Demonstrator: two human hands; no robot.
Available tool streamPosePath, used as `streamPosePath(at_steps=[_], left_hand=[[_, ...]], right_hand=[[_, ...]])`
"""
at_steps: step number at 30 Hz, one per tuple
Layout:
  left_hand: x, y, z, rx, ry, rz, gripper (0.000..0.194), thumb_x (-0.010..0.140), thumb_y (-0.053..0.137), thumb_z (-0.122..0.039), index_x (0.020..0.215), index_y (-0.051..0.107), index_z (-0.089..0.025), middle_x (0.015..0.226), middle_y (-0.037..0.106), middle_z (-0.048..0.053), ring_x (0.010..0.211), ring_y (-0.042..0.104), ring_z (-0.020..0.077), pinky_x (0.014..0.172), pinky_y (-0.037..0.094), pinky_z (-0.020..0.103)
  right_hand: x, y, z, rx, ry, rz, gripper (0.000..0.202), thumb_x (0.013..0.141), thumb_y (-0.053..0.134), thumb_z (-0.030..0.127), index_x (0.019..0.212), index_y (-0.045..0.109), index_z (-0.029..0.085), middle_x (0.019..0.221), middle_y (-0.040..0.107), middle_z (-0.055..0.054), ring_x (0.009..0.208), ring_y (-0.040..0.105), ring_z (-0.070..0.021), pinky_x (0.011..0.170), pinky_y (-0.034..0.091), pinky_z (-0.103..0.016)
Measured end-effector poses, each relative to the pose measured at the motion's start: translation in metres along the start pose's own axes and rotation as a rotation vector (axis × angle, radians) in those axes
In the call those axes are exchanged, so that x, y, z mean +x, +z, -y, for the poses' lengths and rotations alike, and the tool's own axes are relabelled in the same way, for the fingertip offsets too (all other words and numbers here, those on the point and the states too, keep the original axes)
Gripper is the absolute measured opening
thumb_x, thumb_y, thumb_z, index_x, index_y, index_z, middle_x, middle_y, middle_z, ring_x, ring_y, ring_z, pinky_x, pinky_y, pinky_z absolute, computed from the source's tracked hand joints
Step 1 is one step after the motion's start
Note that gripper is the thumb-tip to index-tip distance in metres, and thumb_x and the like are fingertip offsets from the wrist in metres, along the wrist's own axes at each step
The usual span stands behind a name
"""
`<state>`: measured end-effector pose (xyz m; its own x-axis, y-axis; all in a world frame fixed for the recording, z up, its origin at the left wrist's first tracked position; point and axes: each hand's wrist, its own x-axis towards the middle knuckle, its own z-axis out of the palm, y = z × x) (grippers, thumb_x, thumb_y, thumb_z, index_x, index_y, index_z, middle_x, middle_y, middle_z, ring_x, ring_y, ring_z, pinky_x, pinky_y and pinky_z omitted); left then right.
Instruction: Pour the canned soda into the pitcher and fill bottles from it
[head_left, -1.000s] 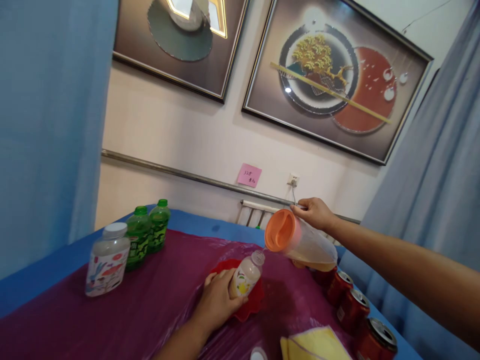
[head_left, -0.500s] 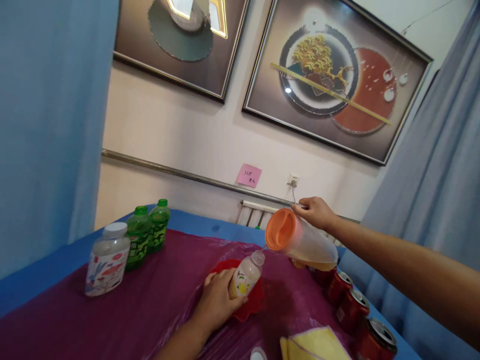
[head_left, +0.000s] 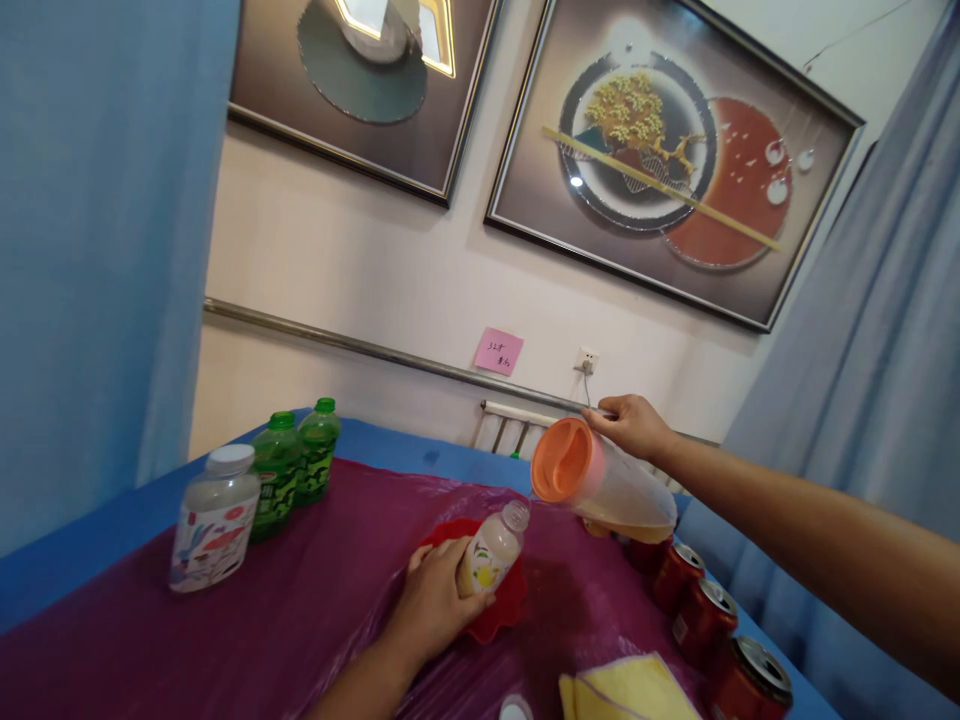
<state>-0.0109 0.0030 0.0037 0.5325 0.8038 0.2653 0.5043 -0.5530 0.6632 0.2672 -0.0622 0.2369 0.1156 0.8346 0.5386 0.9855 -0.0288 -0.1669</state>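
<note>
My left hand (head_left: 435, 600) is closed around a small clear bottle (head_left: 496, 548) with a yellow-fruit label. The bottle is uncapped and tilts to the right above a red scalloped dish (head_left: 504, 612). My right hand (head_left: 632, 424) grips the handle of a clear plastic pitcher (head_left: 626, 495) with an orange lid (head_left: 561, 462). Tipped onto its side, the pitcher has its lid end just above the bottle's mouth. A thin trickle seems to run between them. Yellowish liquid lies along the pitcher's lower side. Most of the handle is hidden.
On the left stand a white-capped jar (head_left: 216, 520) and two green bottles (head_left: 277, 475). Several red cans (head_left: 706, 618) line the right edge. A folded yellow cloth (head_left: 634, 690) and a white cap (head_left: 516, 708) lie in front on the purple plastic sheet (head_left: 330, 600).
Almost nothing differs. Both hands, the bottle and the tilted pitcher keep their places.
</note>
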Motion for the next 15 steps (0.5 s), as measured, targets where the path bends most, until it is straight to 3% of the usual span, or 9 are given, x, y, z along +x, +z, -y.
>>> streamPosePath(at_steps=[15], left_hand=[[-0.0002,0.0023,0.0024,-0.03,0.015,-0.021,0.059,0.07,0.082,-0.033,0.126,0.064,-0.027,0.126,0.072,0.005,0.123,0.06,0.0275,0.113,0.028,0.041]], right_hand=[[-0.0001,-0.0029,0.0054,0.003,-0.006,0.0,0.047,0.079,0.048,0.059,0.053,0.03,0.025,0.052,0.025,0.005,0.051,0.028,-0.0116,0.051,0.021,-0.029]])
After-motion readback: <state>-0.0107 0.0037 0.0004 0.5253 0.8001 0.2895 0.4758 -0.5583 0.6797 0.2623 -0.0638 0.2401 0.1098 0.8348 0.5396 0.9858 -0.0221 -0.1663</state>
